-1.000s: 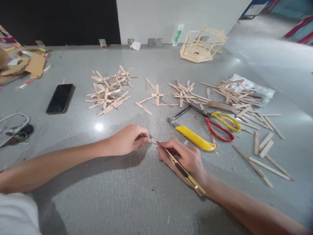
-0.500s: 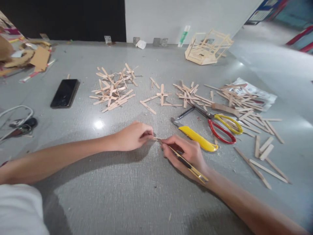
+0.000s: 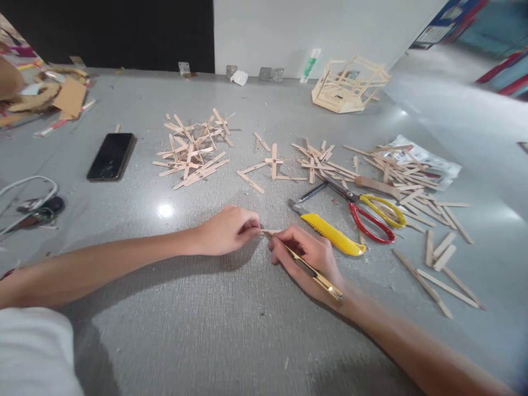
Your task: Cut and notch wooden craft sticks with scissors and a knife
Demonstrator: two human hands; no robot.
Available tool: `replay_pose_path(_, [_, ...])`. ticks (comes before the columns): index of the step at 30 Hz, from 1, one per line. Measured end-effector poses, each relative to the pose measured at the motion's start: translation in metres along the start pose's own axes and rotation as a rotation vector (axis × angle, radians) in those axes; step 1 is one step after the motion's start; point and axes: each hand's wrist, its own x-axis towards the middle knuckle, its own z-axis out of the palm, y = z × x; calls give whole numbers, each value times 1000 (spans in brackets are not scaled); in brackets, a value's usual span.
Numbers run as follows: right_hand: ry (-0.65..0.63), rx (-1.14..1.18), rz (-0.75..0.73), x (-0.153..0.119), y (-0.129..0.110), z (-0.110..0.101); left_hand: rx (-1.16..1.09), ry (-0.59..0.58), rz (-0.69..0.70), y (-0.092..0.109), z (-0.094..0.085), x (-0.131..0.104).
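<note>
Pinching one end of a thin wooden stick (image 3: 270, 231), the left hand (image 3: 231, 230) sits at the centre of the frame, thumb and forefinger closed together on the wood and the other fingers curled in. The right hand (image 3: 311, 256) is just beside it, its fingers wrapped around a slim gold cutter (image 3: 315, 275) that slants toward the lower right. The stick spans the small gap between the two hands, its right end meeting the right fingertips – whether the blade touches the wood there cannot be told, as the fingers cover it.

Near the right hand, right of centre, lie a yellow-handled knife (image 3: 336, 236), scissors (image 3: 352, 196) with one red and one yellow grip, and a dark pen (image 3: 312, 191). A pile of joined sticks (image 3: 192, 157) lies above and left of the hands; a heap of loose sticks (image 3: 412, 190) spreads at the right, partly over a white packet (image 3: 447, 170).

A phone (image 3: 111, 157) lies flat at the left of the frame, with a white cable (image 3: 49, 195) below it. At the upper right an openwork stick frame (image 3: 336, 103) rests on the grey table (image 3: 185, 330) – just left of it, a green-and-white tube (image 3: 311, 66) stands against the panel (image 3: 264, 33).
</note>
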Motion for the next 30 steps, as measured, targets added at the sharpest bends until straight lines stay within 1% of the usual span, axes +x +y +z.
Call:
replay_pose_path(3, [22, 89, 102, 0, -2, 4, -8, 9, 1, 0, 2, 0])
replay_pose_path(7, [63, 297, 255, 1, -8, 9, -7, 41, 10, -1, 4, -1])
replay_pose_path(11, [80, 404, 326, 2, -11, 12, 2, 54, 13, -2, 6, -2])
replay_pose_path(13, [63, 396, 313, 1, -10, 13, -5, 52, 9, -2, 6, -2])
replay_pose_path(17, [23, 314, 237, 0, -7, 13, -10, 54, -2, -3, 7, -2])
replay_pose_path(23, [-10, 243, 172, 2, -11, 12, -19, 33, 14, -4, 4, -1])
replay_pose_path(30, [-25, 204, 170, 2, -13, 12, -34, 36, 40, -4, 5, -2])
